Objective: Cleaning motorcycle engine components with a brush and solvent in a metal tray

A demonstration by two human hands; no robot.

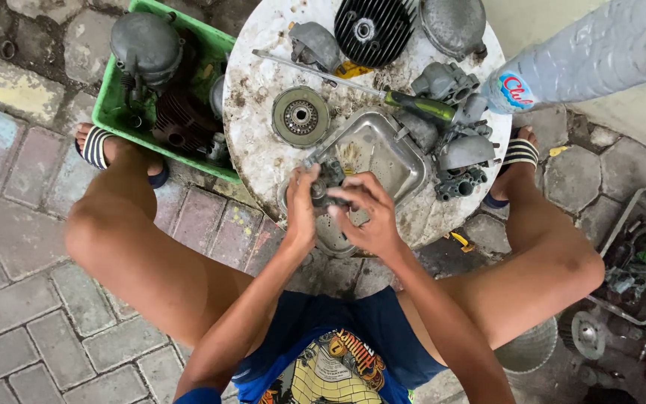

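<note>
A small dark engine part (328, 182) sits gripped between both hands, just above the dented metal tray (383, 150) on the round table (256, 142). The left hand (302, 206) clamps it from the side; the right hand (368, 217) curls fingers over it — best kept low over the tray so loose bits drop in.

A round stained white worktop (259, 150) carries a finned black cylinder head (372, 30), a round grey clutch disc (301, 117) and a green-handled screwdriver (420, 105). A green plastic crate (106, 112) of engine parts stands beside it on paving.
</note>
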